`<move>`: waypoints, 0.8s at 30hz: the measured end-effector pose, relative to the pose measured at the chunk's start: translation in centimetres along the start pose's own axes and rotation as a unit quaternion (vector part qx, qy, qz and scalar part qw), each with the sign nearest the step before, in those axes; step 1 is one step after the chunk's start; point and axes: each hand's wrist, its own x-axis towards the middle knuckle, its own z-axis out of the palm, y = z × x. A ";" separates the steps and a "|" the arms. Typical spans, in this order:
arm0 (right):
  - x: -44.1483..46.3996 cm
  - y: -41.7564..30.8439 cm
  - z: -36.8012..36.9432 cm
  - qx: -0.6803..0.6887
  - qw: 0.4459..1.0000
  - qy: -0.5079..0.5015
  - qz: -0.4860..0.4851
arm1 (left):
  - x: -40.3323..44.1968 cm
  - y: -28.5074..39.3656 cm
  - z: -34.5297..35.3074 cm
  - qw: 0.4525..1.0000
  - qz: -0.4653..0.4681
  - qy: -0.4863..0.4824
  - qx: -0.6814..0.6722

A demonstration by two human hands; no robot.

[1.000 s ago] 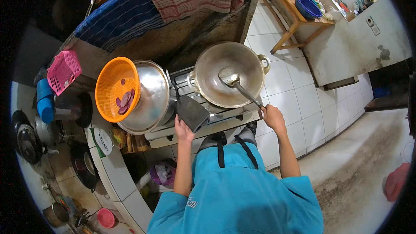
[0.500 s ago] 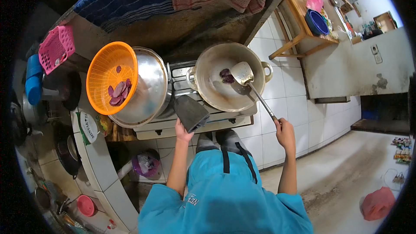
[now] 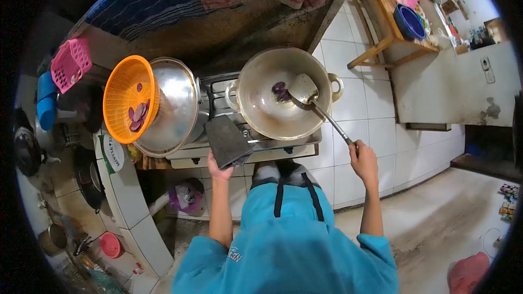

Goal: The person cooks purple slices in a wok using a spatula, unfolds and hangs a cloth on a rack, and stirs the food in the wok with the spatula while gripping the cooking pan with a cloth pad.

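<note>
My left hand (image 3: 219,170) is closed on a folded dark cloth (image 3: 227,141) in front of the stove (image 3: 256,155). With my right hand (image 3: 362,158) I grip the handle end of a metal spatula (image 3: 303,88), whose perforated blade is inside a large wok (image 3: 261,114). Beside the blade, a few dark purple slices (image 3: 281,92) lie at the wok's bottom. An orange basket (image 3: 117,98), tilted against a lidded silver pot (image 3: 177,100) on the left, holds several purple slices (image 3: 139,114).
Blue and red checked cloths (image 3: 147,5) hang over the partition behind the stove. A pink basket (image 3: 71,65) hangs at the left. At the upper right a wooden table (image 3: 384,16) bears a blue basin (image 3: 409,22). A tiled counter (image 3: 128,196) runs along the left.
The spatula blade has moved off the dark slices, which were hidden a second ago, and now rests to their right. My left hand and its cloth have shifted slightly left. The view has also shifted.
</note>
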 end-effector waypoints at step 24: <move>0.1 2.6 4.0 0.100 0.991 0.080 -0.050 | -1.7 -1.9 3.5 0.989 0.032 0.116 0.080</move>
